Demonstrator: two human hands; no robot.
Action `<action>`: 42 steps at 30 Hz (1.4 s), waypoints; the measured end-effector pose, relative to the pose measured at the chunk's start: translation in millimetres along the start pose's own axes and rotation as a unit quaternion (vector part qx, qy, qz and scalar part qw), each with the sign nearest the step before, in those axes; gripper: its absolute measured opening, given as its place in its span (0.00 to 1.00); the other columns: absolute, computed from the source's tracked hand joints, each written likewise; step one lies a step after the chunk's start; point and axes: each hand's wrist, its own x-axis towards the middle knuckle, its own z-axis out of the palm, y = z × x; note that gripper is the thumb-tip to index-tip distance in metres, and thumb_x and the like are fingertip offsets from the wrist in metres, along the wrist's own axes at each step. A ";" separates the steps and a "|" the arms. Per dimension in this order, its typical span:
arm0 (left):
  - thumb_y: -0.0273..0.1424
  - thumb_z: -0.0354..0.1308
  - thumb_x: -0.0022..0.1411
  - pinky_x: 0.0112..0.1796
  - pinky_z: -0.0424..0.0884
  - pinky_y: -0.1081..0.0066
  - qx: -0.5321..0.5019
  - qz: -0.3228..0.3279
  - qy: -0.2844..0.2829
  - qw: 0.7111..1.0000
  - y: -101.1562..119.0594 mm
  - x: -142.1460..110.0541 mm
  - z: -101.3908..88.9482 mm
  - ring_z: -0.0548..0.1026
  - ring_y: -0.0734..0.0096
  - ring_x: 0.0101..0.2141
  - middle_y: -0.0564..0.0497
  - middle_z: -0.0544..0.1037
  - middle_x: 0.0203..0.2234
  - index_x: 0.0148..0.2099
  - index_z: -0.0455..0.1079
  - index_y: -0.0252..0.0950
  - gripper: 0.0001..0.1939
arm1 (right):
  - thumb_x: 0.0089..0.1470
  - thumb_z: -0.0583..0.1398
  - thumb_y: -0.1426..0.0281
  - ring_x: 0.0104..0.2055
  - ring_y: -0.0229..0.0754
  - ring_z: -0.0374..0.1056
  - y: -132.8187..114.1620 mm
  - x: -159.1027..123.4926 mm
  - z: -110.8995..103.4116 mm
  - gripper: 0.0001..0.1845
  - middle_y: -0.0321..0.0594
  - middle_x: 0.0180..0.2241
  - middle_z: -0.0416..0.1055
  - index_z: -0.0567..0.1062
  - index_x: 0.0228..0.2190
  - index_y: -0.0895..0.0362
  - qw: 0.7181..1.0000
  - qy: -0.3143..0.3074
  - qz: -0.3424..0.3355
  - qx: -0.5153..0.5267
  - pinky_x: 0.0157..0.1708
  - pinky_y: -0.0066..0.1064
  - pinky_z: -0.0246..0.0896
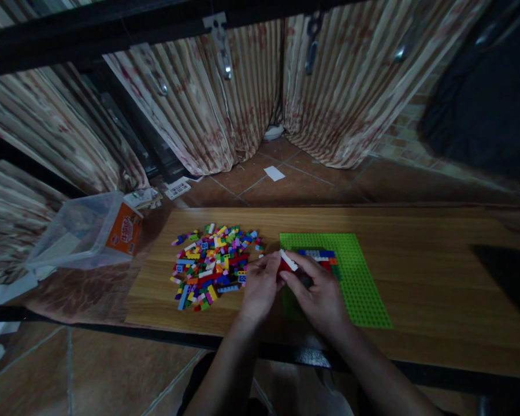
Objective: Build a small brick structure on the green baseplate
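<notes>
Between the fingertips of both hands is a white toy brick (pixel 289 261), with a bit of red brick (pixel 283 266) showing just under it. My left hand (pixel 260 283) pinches the left end; my right hand (pixel 318 289) grips the right end with thumb and fingers. The hands are over the left part of a green baseplate (pixel 364 289). Behind my right hand, several blue, grey, white, red and orange bricks (pixel 318 253) sit together on the plate, partly hidden by the fingers. A pile of loose multicoloured bricks (pixel 216 260) lies left of my left hand.
Everything lies on a long wooden table (pixel 433 289) with a dark front edge. A dark flat object (pixel 507 277) rests at its right end. A clear plastic box (pixel 82 231) with an orange label stands off the left side. Curtains (pixel 251 98) hang beyond the tiled floor.
</notes>
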 end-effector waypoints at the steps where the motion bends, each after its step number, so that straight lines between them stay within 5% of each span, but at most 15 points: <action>1: 0.45 0.59 0.55 0.20 0.53 0.78 0.002 0.000 -0.004 1.000 1.4 -0.2 -0.3 0.58 0.81 0.18 0.57 0.63 0.17 0.28 0.68 0.33 0.18 | 0.58 0.59 0.67 0.45 0.42 0.73 1.0 0.4 -1.0 0.17 0.41 0.45 0.76 0.75 0.50 0.51 1.000 -0.003 0.002 0.011 0.44 0.33 0.69; 6: 0.42 0.56 0.59 0.20 0.53 0.78 0.067 0.026 -0.005 0.997 2.7 -0.5 -3.6 0.59 0.80 0.17 0.57 0.62 0.15 0.26 0.67 0.33 0.17 | 0.59 0.59 0.66 0.42 0.40 0.73 4.8 1.2 -4.2 0.16 0.39 0.44 0.77 0.76 0.48 0.49 0.998 -0.001 0.025 0.061 0.42 0.33 0.69; 15: 0.38 0.48 0.65 0.24 0.59 0.76 0.227 0.091 -0.014 0.969 -3.7 4.4 -11.9 0.63 0.77 0.21 0.58 0.62 0.18 0.28 0.66 0.35 0.16 | 0.54 0.62 0.61 0.27 0.37 0.72 2.1 6.5 0.9 0.16 0.40 0.36 0.80 0.79 0.41 0.55 0.966 0.044 0.170 0.191 0.28 0.30 0.70; 18: 0.38 0.47 0.66 0.26 0.59 0.75 0.282 0.119 0.041 0.951 3.8 6.7 -20.0 0.64 0.76 0.22 0.57 0.64 0.18 0.31 0.68 0.35 0.16 | 0.56 0.60 0.61 0.30 0.38 0.73 4.8 5.9 -0.9 0.16 0.40 0.37 0.79 0.79 0.43 0.54 0.977 0.050 0.144 0.149 0.30 0.31 0.70; 22: 0.35 0.50 0.66 0.29 0.59 0.74 0.421 0.169 0.113 0.884 17.1 6.6 -31.0 0.67 0.75 0.25 0.54 0.71 0.23 0.29 0.69 0.35 0.14 | 0.59 0.58 0.65 0.38 0.41 0.73 6.5 1.1 -2.3 0.14 0.42 0.41 0.77 0.77 0.45 0.53 0.999 0.007 0.042 -0.006 0.39 0.33 0.69; 29: 0.35 0.58 0.61 0.34 0.64 0.72 0.581 0.183 0.181 0.772 17.1 3.0 -36.9 0.74 0.70 0.31 0.50 0.77 0.35 0.41 0.76 0.40 0.08 | 0.62 0.54 0.69 0.42 0.42 0.73 8.9 -2.0 4.8 0.14 0.41 0.40 0.76 0.77 0.46 0.54 0.983 -0.066 -0.027 -0.170 0.43 0.34 0.67; 33: 0.33 0.59 0.59 0.36 0.67 0.71 0.604 0.167 0.186 0.757 17.8 2.1 -38.2 0.75 0.66 0.34 0.49 0.78 0.37 0.44 0.76 0.42 0.10 | 0.62 0.54 0.69 0.41 0.42 0.73 11.3 -2.2 6.5 0.15 0.40 0.41 0.76 0.76 0.47 0.52 0.971 -0.082 -0.038 -0.223 0.40 0.33 0.67; 42: 0.28 0.59 0.57 0.43 0.70 0.68 0.589 0.164 0.188 0.769 20.8 8.0 -47.7 0.76 0.62 0.39 0.46 0.79 0.39 0.48 0.75 0.36 0.15 | 0.61 0.53 0.71 0.42 0.44 0.73 13.1 -2.9 12.9 0.16 0.43 0.42 0.76 0.75 0.48 0.55 0.962 -0.082 -0.039 -0.258 0.42 0.36 0.68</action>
